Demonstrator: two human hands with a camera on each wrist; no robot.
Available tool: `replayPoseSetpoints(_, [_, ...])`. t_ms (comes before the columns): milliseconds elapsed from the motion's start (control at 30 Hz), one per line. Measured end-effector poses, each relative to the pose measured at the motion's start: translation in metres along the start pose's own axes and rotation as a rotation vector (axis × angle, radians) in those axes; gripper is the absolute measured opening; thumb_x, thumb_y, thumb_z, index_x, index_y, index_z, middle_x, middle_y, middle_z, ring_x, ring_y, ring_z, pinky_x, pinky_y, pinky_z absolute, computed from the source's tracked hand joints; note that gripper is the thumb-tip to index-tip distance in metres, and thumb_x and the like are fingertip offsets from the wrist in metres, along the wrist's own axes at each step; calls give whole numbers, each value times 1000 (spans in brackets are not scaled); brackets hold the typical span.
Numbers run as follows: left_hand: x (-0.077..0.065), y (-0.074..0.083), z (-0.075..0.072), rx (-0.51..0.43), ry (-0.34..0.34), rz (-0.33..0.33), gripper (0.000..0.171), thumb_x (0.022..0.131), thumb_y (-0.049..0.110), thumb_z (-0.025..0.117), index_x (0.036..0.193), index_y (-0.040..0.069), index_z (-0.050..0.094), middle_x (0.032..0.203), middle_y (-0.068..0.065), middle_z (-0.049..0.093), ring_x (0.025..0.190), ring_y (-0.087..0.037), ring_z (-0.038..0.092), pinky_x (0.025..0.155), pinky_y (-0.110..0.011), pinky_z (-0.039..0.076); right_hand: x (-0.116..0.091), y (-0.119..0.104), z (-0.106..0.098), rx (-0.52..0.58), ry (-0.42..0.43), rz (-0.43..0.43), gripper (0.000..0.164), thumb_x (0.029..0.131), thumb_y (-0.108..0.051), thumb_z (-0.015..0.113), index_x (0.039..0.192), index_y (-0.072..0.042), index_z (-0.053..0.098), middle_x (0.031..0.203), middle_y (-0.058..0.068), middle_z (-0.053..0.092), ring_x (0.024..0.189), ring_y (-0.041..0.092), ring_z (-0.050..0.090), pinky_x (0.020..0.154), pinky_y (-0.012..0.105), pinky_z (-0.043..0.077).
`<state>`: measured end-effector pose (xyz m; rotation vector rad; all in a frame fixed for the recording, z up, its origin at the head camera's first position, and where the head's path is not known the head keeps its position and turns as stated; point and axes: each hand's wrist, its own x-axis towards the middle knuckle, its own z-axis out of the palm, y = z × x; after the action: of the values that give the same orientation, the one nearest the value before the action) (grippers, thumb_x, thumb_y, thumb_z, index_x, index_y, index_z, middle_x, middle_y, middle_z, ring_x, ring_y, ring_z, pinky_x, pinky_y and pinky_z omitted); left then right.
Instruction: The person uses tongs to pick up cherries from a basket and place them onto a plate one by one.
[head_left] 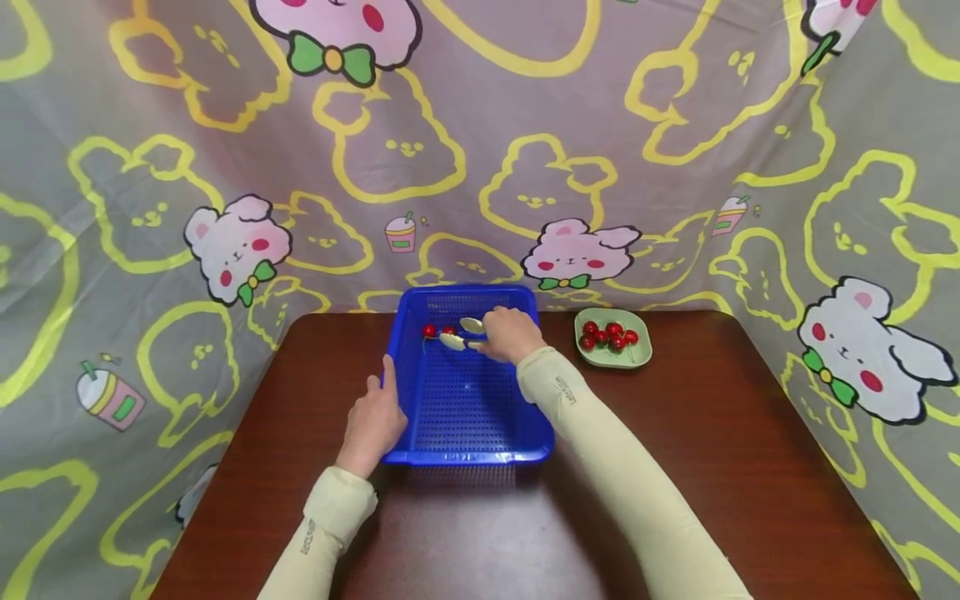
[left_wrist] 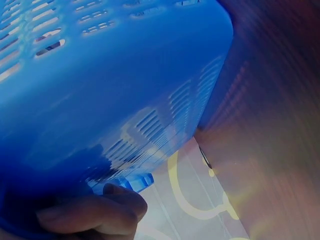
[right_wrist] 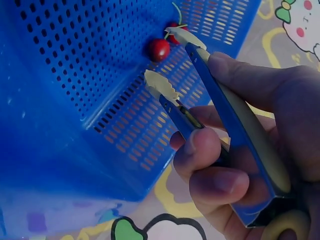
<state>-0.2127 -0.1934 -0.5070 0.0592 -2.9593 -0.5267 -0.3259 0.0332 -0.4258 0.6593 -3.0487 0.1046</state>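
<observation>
A blue plastic basket with slotted walls stands on the table. My left hand holds its left rim; in the left wrist view the curled fingers sit under the edge. My right hand grips a pair of tongs over the basket's far right part. The tongs have pale scalloped tips, which stand apart with nothing between them. Near those tips, a red cherry lies in the basket; a second cherry is beside it, and green stems show.
Right of the basket, a pale green dish holds several red cherries. The brown wooden table ends at a hanging cloth with cartoon prints, which encloses the back and both sides.
</observation>
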Motion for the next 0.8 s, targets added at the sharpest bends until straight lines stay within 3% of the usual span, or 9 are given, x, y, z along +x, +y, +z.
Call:
replayPoseSetpoints(400, [1, 5, -4, -10, -43, -30, 88, 94, 8, 62, 165, 0, 12, 125, -34, 52, 58, -28, 54, 61, -46, 56, 11, -2, 8, 10, 1, -3, 25, 91, -35, 79, 91, -11, 73, 101, 10, 72, 93, 33, 71, 85, 49, 57])
replayPoseSetpoints(800, [-1, 4, -3, 0, -14, -15, 85, 93, 6, 62, 164, -1, 16, 121, -33, 54, 56, -27, 53, 57, -44, 53, 12, -1, 7, 7, 12, -15, 25, 92, -35, 78, 86, -11, 71, 100, 11, 73, 91, 33, 71, 83, 49, 58])
